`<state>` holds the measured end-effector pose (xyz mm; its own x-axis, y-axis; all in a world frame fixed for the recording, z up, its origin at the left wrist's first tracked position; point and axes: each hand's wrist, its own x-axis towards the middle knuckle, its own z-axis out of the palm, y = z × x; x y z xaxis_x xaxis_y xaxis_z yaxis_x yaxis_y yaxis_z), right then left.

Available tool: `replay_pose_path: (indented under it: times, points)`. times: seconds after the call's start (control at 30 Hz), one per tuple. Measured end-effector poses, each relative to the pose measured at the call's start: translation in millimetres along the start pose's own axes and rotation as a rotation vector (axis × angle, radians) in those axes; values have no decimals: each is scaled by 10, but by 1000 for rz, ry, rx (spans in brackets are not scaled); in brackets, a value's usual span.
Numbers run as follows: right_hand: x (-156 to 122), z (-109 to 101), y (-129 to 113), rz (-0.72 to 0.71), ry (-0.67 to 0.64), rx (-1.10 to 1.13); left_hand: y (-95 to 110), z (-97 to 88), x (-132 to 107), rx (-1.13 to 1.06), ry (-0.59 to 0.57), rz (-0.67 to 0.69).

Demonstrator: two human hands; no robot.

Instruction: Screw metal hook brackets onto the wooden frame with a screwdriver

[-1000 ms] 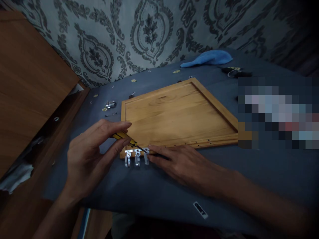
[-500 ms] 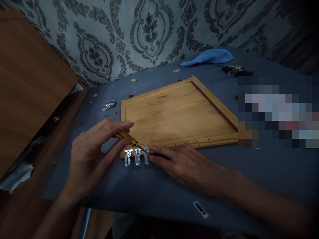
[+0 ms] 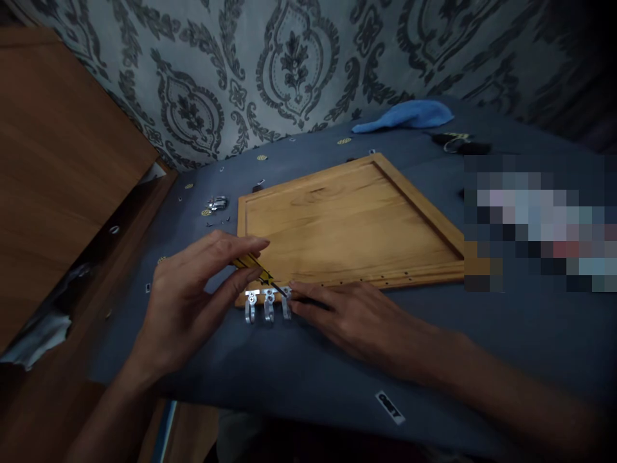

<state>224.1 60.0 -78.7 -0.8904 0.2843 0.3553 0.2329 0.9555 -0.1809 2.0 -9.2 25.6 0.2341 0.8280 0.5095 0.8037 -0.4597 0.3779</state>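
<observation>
Head view, left hand (image 3: 183, 302) gripping screwdriver (image 3: 263, 274), right hand (image 3: 357, 315) touching hook (image 3: 286, 311), grip unclear, wooden panel (image 3: 337, 222) beyond

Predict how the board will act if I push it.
The board will probably stay stiff, being framed wood with no visible sag. It seems apt to slide rather than tip, since it lies flat. The hooks jutting past its near edge might snag.
</observation>
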Motion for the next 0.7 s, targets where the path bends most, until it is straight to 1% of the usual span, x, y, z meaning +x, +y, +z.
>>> replay_pose_path:
  times: [0.13,0.23,0.3,0.37,0.43,0.5,0.57,0.63,0.7]
  points:
    - [6,5,1,-10,4,-25,-13,6,-2,-49,-8,15]
    - [7,2,-1,-19,20,-20,15,-30,17,-85,31,12]
    - [-3,-3,1,-15,33,-8,55,-86,36,-68,110,-11]
    - [-23,-9,18,-11,76,28,99,-146,48,-43,235,-26]
    - [-47,-24,49,-13,172,103,131,-185,50,-51,363,-23]
    - [-57,-67,78,18,294,204,148,-185,45,-93,432,-29]
    - [-38,-152,80,116,365,314,157,-145,44,-143,411,-50]
    - [15,-272,44,236,373,429,170,-76,59,-190,328,-48]
    - [91,-402,-17,278,372,539,194,7,98,-231,225,6]
